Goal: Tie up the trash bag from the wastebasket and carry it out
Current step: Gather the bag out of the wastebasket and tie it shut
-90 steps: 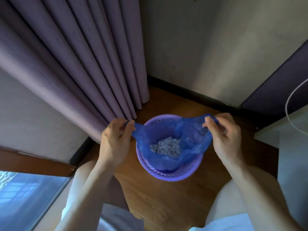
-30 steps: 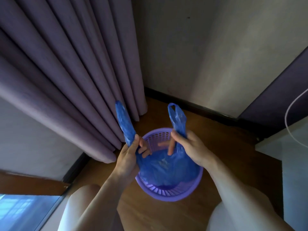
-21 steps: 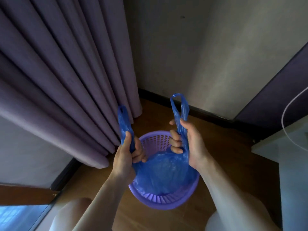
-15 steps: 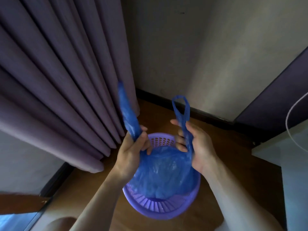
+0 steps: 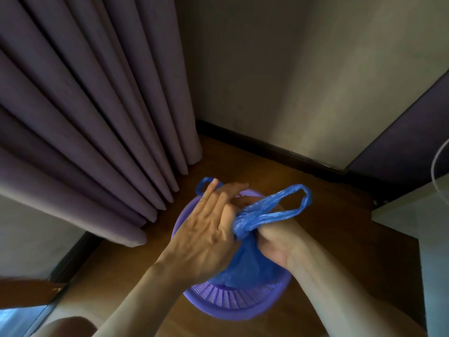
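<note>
A blue plastic trash bag point(image 5: 245, 266) sits in a purple perforated wastebasket point(image 5: 233, 305) on the wooden floor. Its top is gathered into a twisted neck above the basket. My left hand point(image 5: 206, 237) reaches across the top of the bag, fingers stretched toward the wall. One blue handle loop point(image 5: 205, 184) pokes out past its fingertips. My right hand point(image 5: 274, 242) grips the neck from the right, partly hidden under my left hand. The other handle loop point(image 5: 291, 203) stretches out to the right over it. The bag's contents are hidden.
Purple curtains point(image 5: 97, 117) hang down to the floor close to the basket's left. A wall with a dark skirting board point(image 5: 267, 147) runs behind. White furniture point(image 5: 413, 215) with a thin white cable point(image 5: 437, 166) stands at the right. My knee point(image 5: 65, 327) shows at the bottom left.
The two handles, held upright and apart before, are now brought together. My left hand has crossed over to the right, and both loops are pulled down low over the basket.
</note>
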{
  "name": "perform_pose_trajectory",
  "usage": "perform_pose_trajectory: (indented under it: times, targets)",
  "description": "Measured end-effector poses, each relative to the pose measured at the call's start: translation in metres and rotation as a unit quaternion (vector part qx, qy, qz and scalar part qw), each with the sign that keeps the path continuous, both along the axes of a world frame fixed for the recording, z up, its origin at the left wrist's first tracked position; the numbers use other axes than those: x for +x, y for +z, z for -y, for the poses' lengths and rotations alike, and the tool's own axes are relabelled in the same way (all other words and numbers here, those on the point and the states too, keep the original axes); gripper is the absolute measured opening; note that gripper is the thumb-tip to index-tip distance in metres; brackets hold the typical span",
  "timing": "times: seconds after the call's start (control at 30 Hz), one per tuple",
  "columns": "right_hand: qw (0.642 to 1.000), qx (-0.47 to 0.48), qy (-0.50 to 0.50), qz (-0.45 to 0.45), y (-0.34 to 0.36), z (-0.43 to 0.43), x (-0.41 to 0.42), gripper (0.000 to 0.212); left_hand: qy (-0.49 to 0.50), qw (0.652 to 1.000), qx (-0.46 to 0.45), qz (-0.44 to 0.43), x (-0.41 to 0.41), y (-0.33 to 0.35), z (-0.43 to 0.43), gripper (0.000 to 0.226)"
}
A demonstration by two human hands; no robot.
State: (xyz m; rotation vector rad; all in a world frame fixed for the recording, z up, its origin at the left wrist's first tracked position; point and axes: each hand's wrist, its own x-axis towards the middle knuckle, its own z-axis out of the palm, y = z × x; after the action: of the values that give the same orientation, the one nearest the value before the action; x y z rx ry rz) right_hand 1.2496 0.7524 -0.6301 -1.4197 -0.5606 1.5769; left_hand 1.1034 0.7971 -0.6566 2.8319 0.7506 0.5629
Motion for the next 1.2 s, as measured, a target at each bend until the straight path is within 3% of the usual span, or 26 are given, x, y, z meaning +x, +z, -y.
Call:
perform_pose_trajectory:
  times: [0.17, 0.3, 0.37, 0.47, 0.57, 0.63, 0.73, 0.83, 0.97, 1.03, 1.13, 1.2]
  targets:
    - [0.994, 0.035, 0.075, 0.072, 0.011, 0.003, -0.002, 0.029, 0.04, 0.997, -0.065, 0.008, -0.003, -0.001, -0.003, 0.03]
    - [0.958, 0.142, -0.016, 0.247, 0.022, 0.005, 0.02, 0.027, 0.074, 0.991, -0.109, -0.023, -0.006, -0.007, -0.008, 0.055]
    - [0.894, 0.251, -0.088, 0.36, 0.032, 0.01, 0.028, 0.028, 0.064, 0.989, -0.122, -0.05, -0.007, -0.012, -0.008, 0.06]
    - [0.714, 0.381, -0.023, 0.587, 0.054, 0.024, 0.028, 0.047, 0.047, 0.984, -0.15, -0.078, -0.007, -0.016, -0.014, 0.049]
    - [0.602, 0.32, 0.161, 0.714, 0.047, 0.027, 0.0, 0.058, 0.006, 0.983, -0.169, -0.068, -0.002, -0.012, -0.015, 0.037]
    - [0.573, 0.204, 0.277, 0.744, 0.029, 0.022, -0.011, 0.054, 0.006, 0.983, -0.179, -0.049, 0.001, -0.011, -0.012, 0.026]
    - [0.624, 0.085, 0.32, 0.708, 0.015, 0.018, -0.005, 0.034, 0.04, 0.98, -0.195, -0.02, 0.002, -0.01, -0.008, 0.02]
    - [0.696, 0.091, 0.288, 0.651, 0.014, 0.017, 0.0, 0.005, 0.032, 0.974, -0.224, -0.003, -0.002, -0.01, -0.009, 0.014]
    - [0.784, 0.088, 0.292, 0.541, 0.013, 0.015, 0.015, 0.026, 0.03, 0.96, -0.277, 0.01, -0.013, -0.012, -0.018, 0.035]
    - [0.825, 0.136, 0.275, 0.475, 0.012, 0.011, 0.024, 0.032, 0.013, 0.959, -0.283, 0.027, -0.014, -0.01, -0.019, 0.027]
    - [0.848, 0.228, 0.22, 0.424, 0.009, 0.005, 0.031, 0.028, 0.009, 0.957, -0.283, 0.059, -0.009, -0.007, -0.016, 0.015]
    - [0.855, 0.264, 0.181, 0.409, 0.005, 0.001, 0.034, 0.025, 0.014, 0.948, -0.308, 0.081, -0.007, -0.004, -0.013, 0.024]
